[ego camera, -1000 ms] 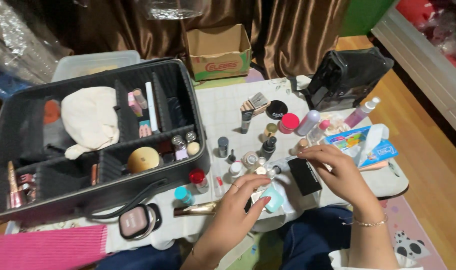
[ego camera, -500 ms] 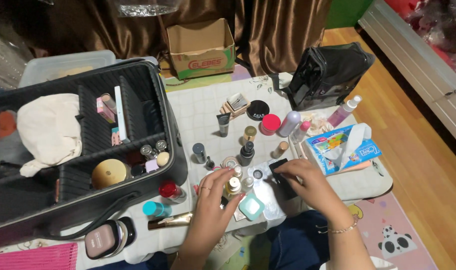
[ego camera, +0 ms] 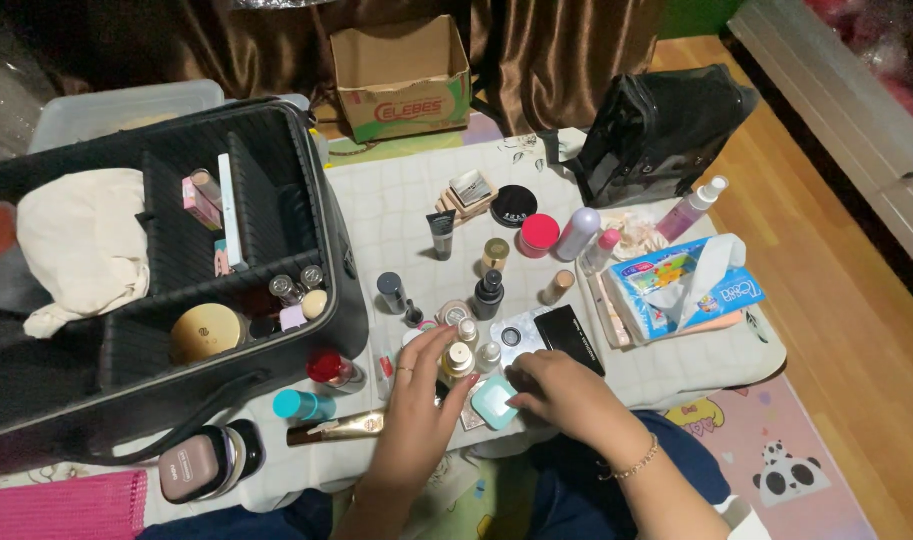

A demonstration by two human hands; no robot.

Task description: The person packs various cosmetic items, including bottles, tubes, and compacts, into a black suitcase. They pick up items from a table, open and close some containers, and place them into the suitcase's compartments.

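My left hand (ego camera: 416,395) fingers curl around a small gold-capped bottle (ego camera: 458,358) on the white cloth (ego camera: 376,215). My right hand (ego camera: 566,392) lies flat, fingertips touching a mint square compact (ego camera: 494,402). A blue tissue pack (ego camera: 681,290) sits right; a brown box (ego camera: 401,75) stands behind.

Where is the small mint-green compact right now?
Head view, low centre of the table: the mint-green compact lies between both hands, under the right hand fingertips.
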